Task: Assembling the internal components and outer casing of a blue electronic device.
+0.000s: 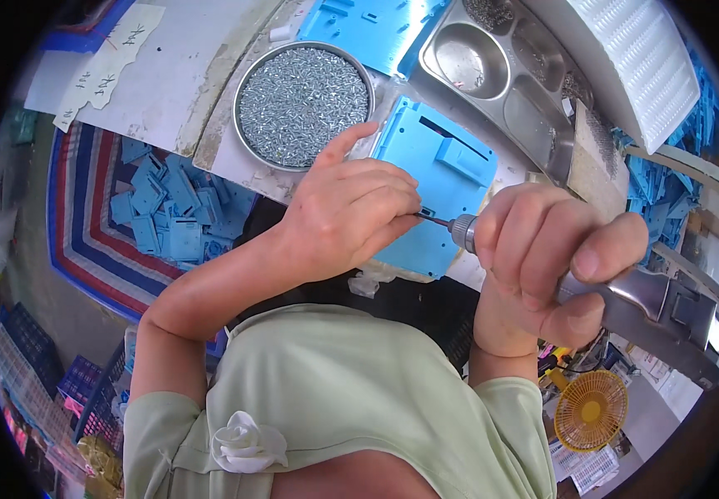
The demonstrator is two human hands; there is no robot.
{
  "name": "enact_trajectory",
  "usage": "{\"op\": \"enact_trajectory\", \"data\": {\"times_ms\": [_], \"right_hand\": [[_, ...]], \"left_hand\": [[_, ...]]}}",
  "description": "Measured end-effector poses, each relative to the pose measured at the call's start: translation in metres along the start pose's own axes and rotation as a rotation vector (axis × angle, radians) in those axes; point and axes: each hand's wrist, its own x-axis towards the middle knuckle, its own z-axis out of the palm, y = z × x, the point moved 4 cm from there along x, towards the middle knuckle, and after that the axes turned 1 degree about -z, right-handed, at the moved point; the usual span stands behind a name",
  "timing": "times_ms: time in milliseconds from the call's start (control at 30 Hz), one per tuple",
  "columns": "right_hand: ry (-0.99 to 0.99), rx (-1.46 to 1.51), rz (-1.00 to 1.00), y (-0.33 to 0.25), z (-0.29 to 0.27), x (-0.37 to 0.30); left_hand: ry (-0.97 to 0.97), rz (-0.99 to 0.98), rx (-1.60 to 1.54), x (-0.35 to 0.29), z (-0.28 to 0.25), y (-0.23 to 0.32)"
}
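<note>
A light-blue plastic panel [438,187] with a dark slot and a raised block lies in front of me on the table. My right hand [555,258] is wrapped round a grey electric screwdriver [651,308], which is tilted. Its thin bit points left and meets the panel near the fingertips of my left hand [355,204]. That left hand lies over the panel's left edge, thumb and fingers closed together beside the bit. Whatever they pinch is too small or hidden to make out.
A round metal bowl [303,106] full of small screws stands left of the panel. Behind are another blue panel [368,32] and a steel compartment tray [509,71]. Blue parts [168,200] lie on striped cloth at left; a white ribbed tray [638,62] rises at right.
</note>
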Motion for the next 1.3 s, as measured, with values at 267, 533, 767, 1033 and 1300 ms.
{"op": "enact_trajectory", "data": {"times_ms": [267,533,767,1033,1300], "right_hand": [[0.129,-0.054,-0.077,0.010,-0.011,0.022],[0.273,-0.142,-0.052,0.072,-0.030,0.046],[0.211,-0.418,-0.038,0.085,-0.024,0.046],[0.213,-0.216,0.051,0.061,-0.008,0.038],[0.158,-0.430,-0.005,0.081,-0.010,0.031]], "left_hand": [[-0.011,-0.035,0.379,-0.001,-0.018,-0.015],[0.019,0.011,0.195,-0.007,0.002,-0.007],[0.006,0.006,0.252,-0.009,0.001,-0.002],[0.071,0.001,0.257,-0.011,0.003,-0.006],[0.106,0.013,0.281,-0.009,0.003,-0.005]]}}
